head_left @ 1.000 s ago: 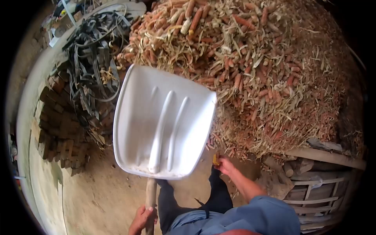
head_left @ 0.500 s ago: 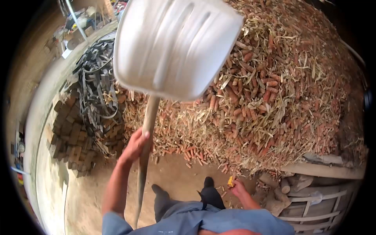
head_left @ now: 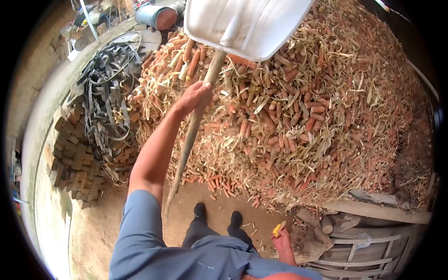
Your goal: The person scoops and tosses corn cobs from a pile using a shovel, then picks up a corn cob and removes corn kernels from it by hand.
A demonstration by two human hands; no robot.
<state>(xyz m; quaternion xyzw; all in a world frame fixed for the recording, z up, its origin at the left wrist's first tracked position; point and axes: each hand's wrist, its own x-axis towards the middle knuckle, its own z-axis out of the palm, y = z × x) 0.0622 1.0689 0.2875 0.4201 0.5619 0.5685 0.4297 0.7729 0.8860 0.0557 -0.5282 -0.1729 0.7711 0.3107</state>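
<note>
My left hand point(head_left: 195, 97) is wrapped round the upper part of a shovel's wooden handle point(head_left: 195, 122). The white, broad shovel blade point(head_left: 242, 29) is raised over the far side of a big heap of corn cobs and dry husks point(head_left: 298, 121), and its top runs out of view. Low on the right, my right hand point(head_left: 282, 241) is closed on a small yellow corn cob point(head_left: 278, 228), beside my legs and in front of the heap.
Stacked bricks point(head_left: 77, 158) stand at left, with a tangle of dark straps point(head_left: 109, 88) on top. A pale blue bucket point(head_left: 156, 17) lies on its side at the back left. Slatted frames point(head_left: 359, 247) and a wooden beam point(head_left: 378, 211) lie at right.
My left hand has pushed forward and right, carrying the shovel away over the heap. The bucket now shows. My right hand still holds the corn cob, a little lower in view.
</note>
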